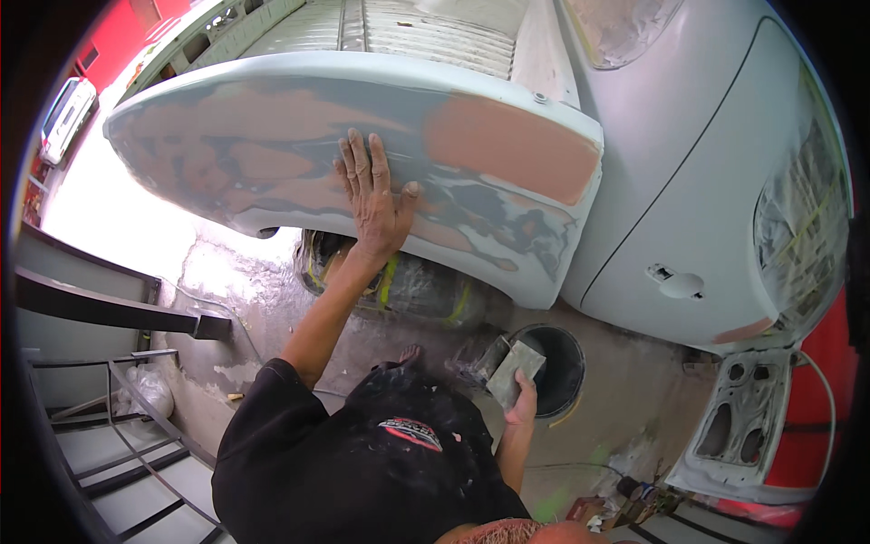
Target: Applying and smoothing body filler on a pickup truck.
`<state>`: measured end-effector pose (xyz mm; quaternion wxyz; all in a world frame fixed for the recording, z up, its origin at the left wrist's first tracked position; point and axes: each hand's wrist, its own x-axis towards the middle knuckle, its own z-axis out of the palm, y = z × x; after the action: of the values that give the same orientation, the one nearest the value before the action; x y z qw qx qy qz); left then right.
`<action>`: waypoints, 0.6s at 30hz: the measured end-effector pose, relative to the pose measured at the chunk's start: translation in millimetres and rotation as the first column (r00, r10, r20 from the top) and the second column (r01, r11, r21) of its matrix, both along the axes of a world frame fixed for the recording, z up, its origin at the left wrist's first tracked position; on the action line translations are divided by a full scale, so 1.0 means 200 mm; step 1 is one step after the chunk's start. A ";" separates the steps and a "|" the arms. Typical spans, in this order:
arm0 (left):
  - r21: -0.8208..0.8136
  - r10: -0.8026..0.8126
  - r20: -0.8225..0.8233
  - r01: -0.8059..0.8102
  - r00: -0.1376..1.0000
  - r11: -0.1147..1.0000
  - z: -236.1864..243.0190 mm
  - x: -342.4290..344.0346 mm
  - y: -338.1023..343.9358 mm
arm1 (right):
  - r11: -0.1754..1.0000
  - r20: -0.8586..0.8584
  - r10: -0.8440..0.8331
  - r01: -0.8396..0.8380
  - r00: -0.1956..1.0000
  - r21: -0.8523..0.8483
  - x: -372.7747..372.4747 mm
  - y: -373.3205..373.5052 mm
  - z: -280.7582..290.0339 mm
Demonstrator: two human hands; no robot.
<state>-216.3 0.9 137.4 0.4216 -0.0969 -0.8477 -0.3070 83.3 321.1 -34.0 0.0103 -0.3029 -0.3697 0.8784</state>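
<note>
Across the far middle, the side panel [272,154]: it is long, curved and patchy grey, white and pink-brown. It looks hard, stiff and too heavy to lift. Its dull face may be dusty and a bit slick. A flat palm suits it better than a pinch.
White cab side [671,181]: it stands just beside the panel's right end, so there is little room there.
Metal rack [145,399]: thin dark bars stand near left and could bump an elbow.
Door-like panel with holes [736,422]: it is at the right, well apart from both hands.
Wrapped bundle [426,290]: dark, with yellow tape, it sits under the panel and takes up knee room.
Black bucket [564,358]: it stands on the floor, right of the middle, where a foot could knock it.
Left grip [376,213]: the palm lies on the panel, fingers straight, thumb out, holding nothing.
Flat block [509,376]: grey-green, over the bucket's left edge. It looks light and a little bendy, maybe slippery if wet. Hold it by an edge.
Right grip [522,403]: it pinches the block's right near edge.
</note>
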 end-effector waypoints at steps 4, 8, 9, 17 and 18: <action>-0.040 -0.249 0.019 0.250 0.968 0.967 -0.09 0.11 0.38 | 0.996 0.026 -0.072 0.074 0.997 -0.050 0.03 -0.06 -0.08; -0.372 -0.507 0.195 0.541 0.840 0.754 -0.17 0.22 0.75 | 0.998 0.075 -0.056 0.057 0.996 -0.011 0.05 -0.11 -0.09; -0.429 -0.575 0.256 0.624 0.777 0.653 -0.15 0.25 0.81 | 0.999 0.066 -0.032 0.033 0.997 -0.018 0.05 -0.12 -0.07; 0.153 -0.914 0.371 0.960 0.163 0.233 -0.39 0.56 0.90 | 0.972 0.105 -0.220 0.209 0.970 0.107 0.25 -0.19 -0.01; 0.240 -0.914 0.342 0.921 0.218 0.309 -0.41 0.60 0.86 | 0.971 0.125 -0.230 0.220 0.965 0.091 0.27 -0.20 0.01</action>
<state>-95.8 172.8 56.4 -0.0332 -0.5116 -0.6966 -0.5019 136.8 280.9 -31.7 0.0966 -0.4008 -0.3662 0.8342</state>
